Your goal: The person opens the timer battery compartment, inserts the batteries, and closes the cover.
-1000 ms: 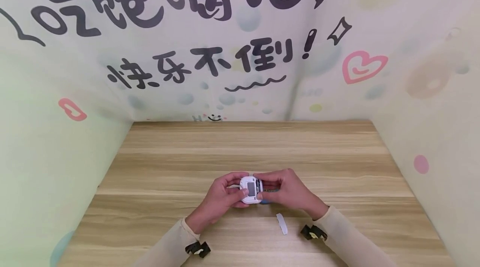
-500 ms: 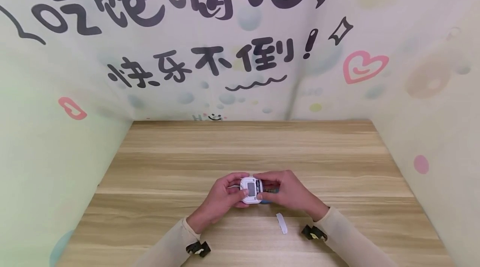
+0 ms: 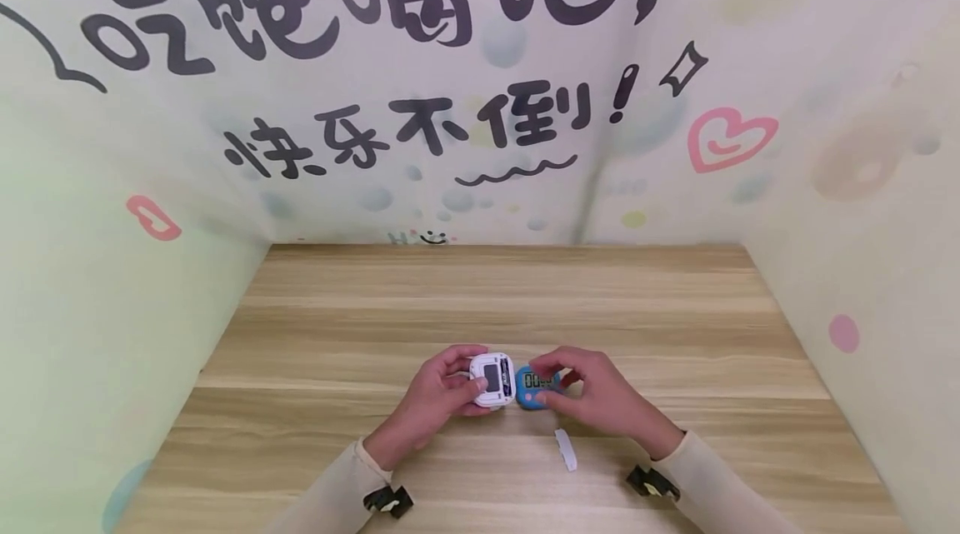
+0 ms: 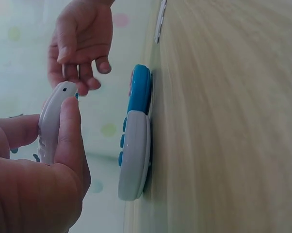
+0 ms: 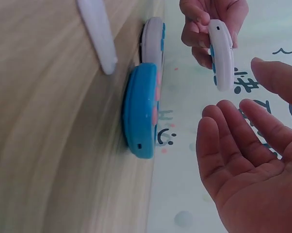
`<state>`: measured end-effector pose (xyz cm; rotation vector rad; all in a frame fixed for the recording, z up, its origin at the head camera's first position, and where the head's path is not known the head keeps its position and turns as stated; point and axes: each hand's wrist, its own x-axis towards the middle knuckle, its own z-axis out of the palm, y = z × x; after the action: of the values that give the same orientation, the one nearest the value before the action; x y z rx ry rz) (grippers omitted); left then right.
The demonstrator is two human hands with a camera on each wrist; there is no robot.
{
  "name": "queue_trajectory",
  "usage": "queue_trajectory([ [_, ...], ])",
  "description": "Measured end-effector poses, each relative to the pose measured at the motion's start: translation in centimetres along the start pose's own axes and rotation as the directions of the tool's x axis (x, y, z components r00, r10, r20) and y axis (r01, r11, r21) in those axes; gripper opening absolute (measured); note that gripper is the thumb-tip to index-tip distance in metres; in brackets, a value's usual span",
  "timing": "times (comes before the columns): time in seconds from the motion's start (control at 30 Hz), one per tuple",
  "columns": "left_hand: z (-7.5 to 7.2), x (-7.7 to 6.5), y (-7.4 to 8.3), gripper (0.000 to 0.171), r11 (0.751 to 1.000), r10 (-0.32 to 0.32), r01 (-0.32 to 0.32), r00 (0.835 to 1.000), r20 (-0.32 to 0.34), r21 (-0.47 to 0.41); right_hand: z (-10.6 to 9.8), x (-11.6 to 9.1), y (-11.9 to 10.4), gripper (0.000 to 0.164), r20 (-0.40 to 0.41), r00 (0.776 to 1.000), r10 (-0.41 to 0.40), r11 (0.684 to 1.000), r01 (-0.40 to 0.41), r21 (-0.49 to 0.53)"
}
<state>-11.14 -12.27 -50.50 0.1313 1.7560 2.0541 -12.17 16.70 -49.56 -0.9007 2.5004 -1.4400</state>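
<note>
My left hand holds a white digital timer, its back facing up between thumb and fingers. A battery shows in the uncovered slot along its right side. Near it, my right hand hovers with loosely bent fingers over a blue digital timer and holds nothing. That blue timer lies on the table with its display up. Beside it lies a second white timer with blue buttons, hidden in the head view below the held one. A slim white battery cover rests nearer the front.
The wood-grain table carries everything. A printed wall with lettering stands along its back, and side walls rise at left and right.
My right hand has let go of the white timer and moved right, over the blue timer. My left hand has shifted slightly left with the white timer. More of the battery and blue timer now shows.
</note>
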Motion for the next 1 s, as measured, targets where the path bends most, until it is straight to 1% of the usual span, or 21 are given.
queue_trajectory([
  [0.1, -0.1, -0.1, 0.0, 0.056, 1.000, 0.003, -0.002, 1.000, -0.008, 0.007, -0.2, -0.9, 0.5, 0.035, 0.008, 1.000, -0.002, 1.000, 0.002, 0.000],
  [0.17, -0.2, -0.1, 0.0, 0.056, 1.000, 0.004, -0.004, 1.000, -0.011, 0.012, -0.3, -1.5, 0.7, 0.035, 0.028, 1.000, 0.006, 1.000, -0.005, -0.005],
  [0.23, -0.3, -0.2, 0.0, 0.055, 1.000, 0.004, -0.004, 1.000, -0.017, 0.020, -0.4, -2.1, 0.8, 0.036, 0.062, 0.998, 0.019, 1.000, -0.017, -0.023],
  [0.33, -0.5, -0.3, 0.0, 0.054, 1.000, 0.001, 0.000, 1.000, -0.022, 0.026, -0.6, -2.8, 0.9, 0.036, 0.110, 0.993, 0.048, 0.996, -0.039, -0.077],
  [0.4, -0.5, -0.4, 0.1, 0.054, 1.000, 0.000, 0.000, 1.000, -0.023, 0.027, -0.6, -3.2, 0.9, 0.037, 0.131, 0.990, 0.046, 0.994, -0.032, -0.105],
  [0.5, -0.5, -0.5, 0.1, 0.054, 1.000, 0.000, 0.000, 1.000, -0.021, 0.029, -0.5, -3.8, 0.9, 0.038, 0.154, 0.987, 0.046, 0.993, -0.029, -0.114],
  [0.67, -0.5, -0.6, 0.1, 0.054, 0.999, -0.001, 0.001, 1.000, -0.018, 0.037, -0.1, -4.3, 1.4, 0.039, 0.209, 0.976, 0.066, 0.990, -0.039, -0.134],
  [0.8, -0.5, -0.7, 0.0, 0.054, 0.999, 0.001, -0.001, 1.000, -0.020, 0.042, 0.1, -4.3, 1.7, 0.044, 0.242, 0.966, 0.092, 0.984, -0.051, -0.169],
  [0.93, -0.5, -0.8, 0.0, 0.053, 0.999, 0.003, -0.002, 1.000, -0.022, 0.048, 0.1, -4.2, 1.7, 0.049, 0.280, 0.949, 0.144, 0.976, -0.089, -0.198],
  [1.0, -0.5, -0.8, 0.1, 0.053, 0.999, 0.001, 0.000, 1.000, -0.023, 0.049, 0.1, -4.1, 1.7, 0.048, 0.299, 0.939, 0.169, 0.971, -0.107, -0.214],
])
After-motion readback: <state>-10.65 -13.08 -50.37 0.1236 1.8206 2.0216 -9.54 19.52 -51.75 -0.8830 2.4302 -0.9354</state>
